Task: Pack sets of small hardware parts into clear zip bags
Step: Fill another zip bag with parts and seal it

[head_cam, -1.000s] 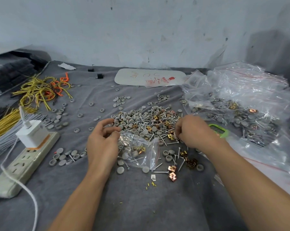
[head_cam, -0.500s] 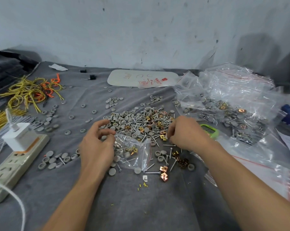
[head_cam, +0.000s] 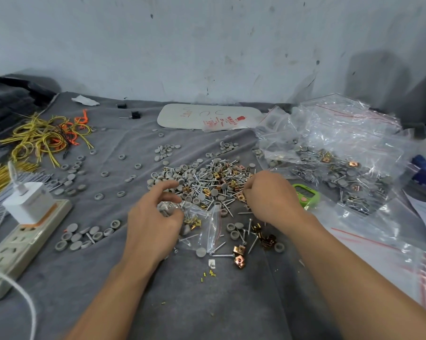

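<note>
Left hand point(head_cam: 155, 217) has spread its fingers slightly yet still grips the zip bag point(head_cam: 204, 229) on the grey counter point(head_cam: 207, 303); right hand point(head_cam: 268, 200) curls into the parts pile point(head_cam: 207, 180), its grip hidden.

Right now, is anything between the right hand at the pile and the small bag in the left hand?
Nothing visible blocks it. The right hand sits at the near edge of the pile; the small zip bag, gripped by the left hand, lies just beside it. Only loose nails and caps lie flat on the cloth between.
</note>
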